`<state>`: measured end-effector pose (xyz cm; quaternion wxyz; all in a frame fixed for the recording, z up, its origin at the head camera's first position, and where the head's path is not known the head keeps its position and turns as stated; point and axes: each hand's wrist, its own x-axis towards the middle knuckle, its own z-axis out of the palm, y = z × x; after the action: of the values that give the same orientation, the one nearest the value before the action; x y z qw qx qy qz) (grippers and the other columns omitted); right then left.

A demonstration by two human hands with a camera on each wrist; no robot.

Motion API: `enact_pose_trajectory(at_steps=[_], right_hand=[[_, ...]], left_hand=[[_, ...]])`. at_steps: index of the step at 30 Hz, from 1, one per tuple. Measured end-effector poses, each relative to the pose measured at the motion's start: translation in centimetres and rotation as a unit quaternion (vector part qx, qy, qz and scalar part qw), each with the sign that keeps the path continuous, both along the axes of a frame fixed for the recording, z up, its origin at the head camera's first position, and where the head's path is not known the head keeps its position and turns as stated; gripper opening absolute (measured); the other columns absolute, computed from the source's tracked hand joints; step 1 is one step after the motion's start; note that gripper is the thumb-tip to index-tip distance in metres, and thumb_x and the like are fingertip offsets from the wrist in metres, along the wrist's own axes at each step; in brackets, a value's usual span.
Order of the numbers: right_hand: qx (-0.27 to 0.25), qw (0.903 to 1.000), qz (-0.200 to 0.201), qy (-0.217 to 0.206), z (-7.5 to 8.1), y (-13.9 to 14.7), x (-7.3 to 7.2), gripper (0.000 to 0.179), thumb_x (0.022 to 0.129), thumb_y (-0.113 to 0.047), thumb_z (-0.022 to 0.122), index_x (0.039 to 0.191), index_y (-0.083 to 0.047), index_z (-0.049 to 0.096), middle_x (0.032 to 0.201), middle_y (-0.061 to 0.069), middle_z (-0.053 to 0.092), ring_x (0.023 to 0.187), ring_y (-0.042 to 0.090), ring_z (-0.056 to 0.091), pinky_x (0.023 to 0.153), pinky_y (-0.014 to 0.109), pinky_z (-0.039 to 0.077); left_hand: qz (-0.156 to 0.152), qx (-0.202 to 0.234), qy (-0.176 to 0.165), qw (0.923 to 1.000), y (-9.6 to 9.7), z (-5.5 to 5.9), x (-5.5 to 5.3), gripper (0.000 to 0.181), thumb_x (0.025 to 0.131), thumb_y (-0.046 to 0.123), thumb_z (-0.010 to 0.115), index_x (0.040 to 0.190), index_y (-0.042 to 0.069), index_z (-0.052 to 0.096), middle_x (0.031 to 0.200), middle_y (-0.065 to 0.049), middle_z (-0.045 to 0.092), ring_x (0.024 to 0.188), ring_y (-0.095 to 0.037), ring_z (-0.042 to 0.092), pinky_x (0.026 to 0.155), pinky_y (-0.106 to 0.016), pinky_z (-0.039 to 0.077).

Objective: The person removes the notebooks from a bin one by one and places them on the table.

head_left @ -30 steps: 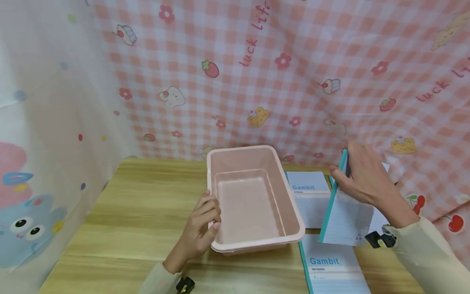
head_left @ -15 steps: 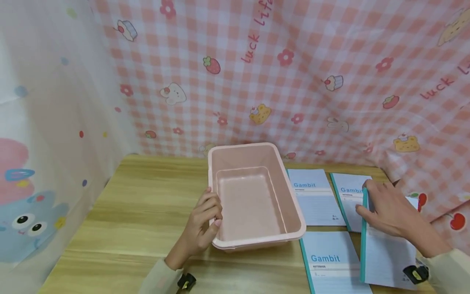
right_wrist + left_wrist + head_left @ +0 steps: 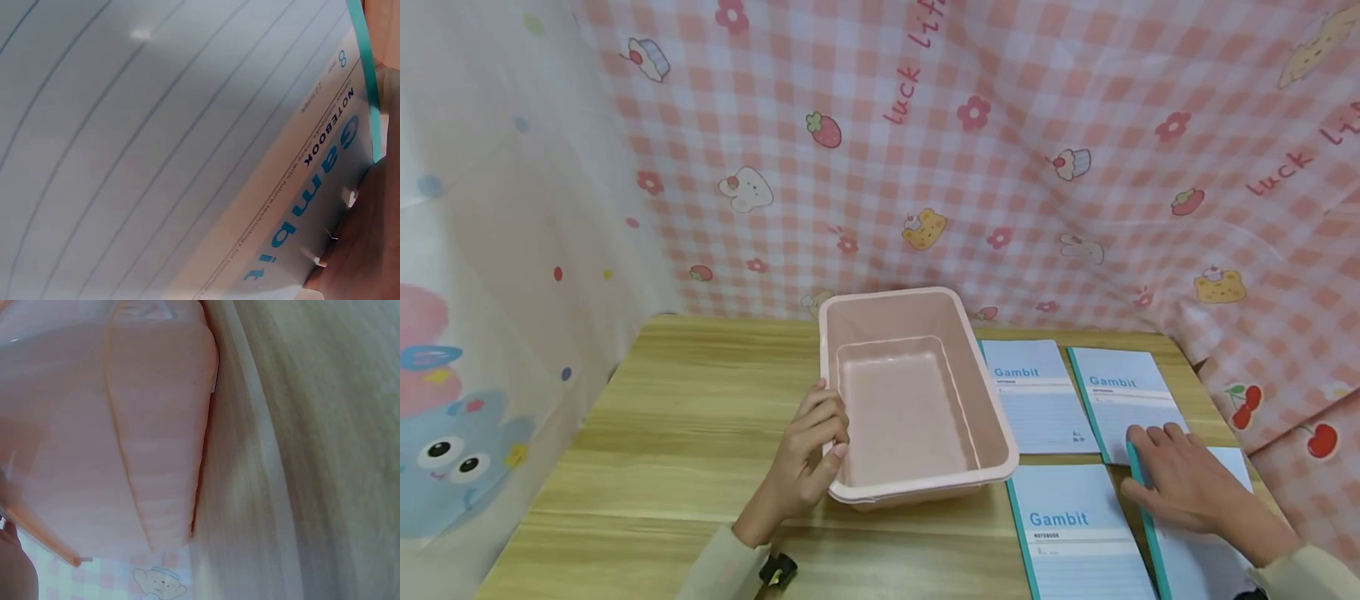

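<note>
My left hand (image 3: 808,454) grips the left rim of a pink plastic bin (image 3: 901,421), its fingers hooked over the edge. No objects lie in the bin; its side wall (image 3: 159,425) fills much of the left wrist view. At the lower right, my right hand (image 3: 1198,483) holds a notebook (image 3: 1202,567) by its top edge, thumb near the teal spine. That cover, printed "Gambit", shows close up in the right wrist view, with fingers (image 3: 359,250) along its edge. The notebook is low over the table, its lower part cut off by the head view.
Three more Gambit notebooks lie flat right of the bin: one at the back beside it (image 3: 1037,408), one at the back right (image 3: 1127,400), one in front (image 3: 1078,529). The wooden table (image 3: 700,433) extends left. A pink checked cloth (image 3: 880,183) hangs behind.
My right hand has carried the notebook from over the back-right one toward the front right and lowered it. The back-right notebook is now uncovered. My left hand stays on the bin's rim.
</note>
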<state>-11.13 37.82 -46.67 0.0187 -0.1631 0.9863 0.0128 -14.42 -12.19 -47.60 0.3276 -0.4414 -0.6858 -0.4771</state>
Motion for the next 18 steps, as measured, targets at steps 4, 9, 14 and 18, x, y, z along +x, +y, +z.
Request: enact_pose_trajectory(at_steps=[4, 9, 14, 18], right_hand=[[-0.001, 0.9997, -0.01, -0.022, -0.9, 0.4, 0.3, 0.051, 0.084, -0.052, 0.074, 0.108, -0.011, 0.054, 0.088, -0.001, 0.054, 0.081, 0.022, 0.044, 0.067, 0.036, 0.033], [0.004, 0.9996, -0.004, -0.027, -1.8, 0.8, 0.6, 0.057, 0.083, -0.056, 0.075, 0.113, -0.011, 0.058, 0.095, 0.001, 0.058, 0.084, 0.021, 0.046, 0.068, 0.039, 0.04], [0.003, 0.9999, 0.014, -0.007, -2.4, 1.0, 1.0, 0.054, 0.082, -0.053, 0.077, 0.114, -0.012, 0.059, 0.098, 0.001, 0.057, 0.084, 0.019, 0.046, 0.069, 0.038, 0.04], [-0.008, 0.9997, 0.024, 0.004, -2.6, 1.0, 1.4, 0.05, 0.081, -0.051, 0.079, 0.111, -0.015, 0.059, 0.097, -0.002, 0.056, 0.084, 0.017, 0.046, 0.071, 0.038, 0.042]], left_hand=[[-0.001, 0.001, 0.003, 1.0, 0.1, -0.1, 0.0, 0.014, 0.086, 0.008, 0.051, 0.073, 0.012, 0.052, 0.079, -0.002, 0.051, 0.096, -0.024, 0.051, 0.12, -0.048, 0.028], [0.001, 0.002, 0.007, 1.0, 0.1, 0.0, -0.1, 0.014, 0.086, 0.008, 0.051, 0.072, 0.012, 0.052, 0.079, -0.002, 0.052, 0.096, -0.025, 0.051, 0.119, -0.05, 0.029], [0.002, 0.001, 0.007, 1.0, 0.1, 0.0, -0.1, 0.014, 0.086, 0.008, 0.051, 0.072, 0.012, 0.052, 0.079, -0.002, 0.051, 0.096, -0.025, 0.051, 0.12, -0.049, 0.029], [0.002, 0.002, 0.007, 1.0, 0.1, 0.0, -0.1, 0.014, 0.086, 0.008, 0.051, 0.072, 0.012, 0.052, 0.079, -0.002, 0.051, 0.096, -0.025, 0.051, 0.119, -0.048, 0.029]])
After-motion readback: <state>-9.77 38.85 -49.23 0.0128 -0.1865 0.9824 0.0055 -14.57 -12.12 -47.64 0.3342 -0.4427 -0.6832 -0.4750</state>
